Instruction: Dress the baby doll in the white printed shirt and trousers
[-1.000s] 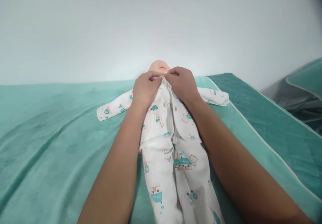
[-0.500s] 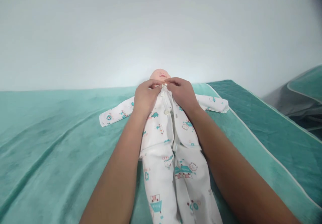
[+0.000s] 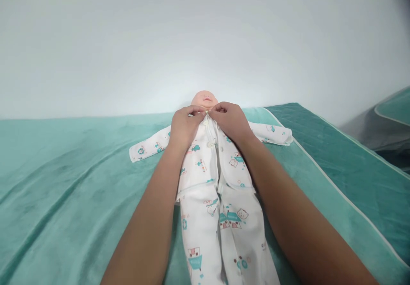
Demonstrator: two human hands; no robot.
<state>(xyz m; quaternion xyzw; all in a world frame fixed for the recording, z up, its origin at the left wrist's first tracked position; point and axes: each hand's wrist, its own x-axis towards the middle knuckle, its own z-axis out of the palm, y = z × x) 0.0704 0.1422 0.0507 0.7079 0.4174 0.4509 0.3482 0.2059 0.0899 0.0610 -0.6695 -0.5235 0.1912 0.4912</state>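
Note:
A baby doll (image 3: 205,99) lies on its back, dressed in a white printed jacket (image 3: 200,159) and matching trousers (image 3: 200,225). Its sleeves stretch out to both sides. At the neck, my left hand (image 3: 187,123) pinches the left edge of the jacket's collar between thumb and fingers. My right hand (image 3: 231,119) grips the right edge of the collar, close beside the left. The jacket's front hangs parted below the chest, with a pale button (image 3: 211,144) showing on the left edge. What exactly lies between the fingertips is hidden.
Under the doll spreads a wrinkled green blanket (image 3: 80,191) with a white-edged border. Darker green quilted cloth (image 3: 346,161) lies to the right. A pale wall (image 3: 205,33) rises behind the doll's head. More green fabric (image 3: 395,108) shows at the far right.
Both hands stay at the collar, the fingertips slightly lower and closer together. More of the doll's face and neck shows. The camera view has shifted slightly.

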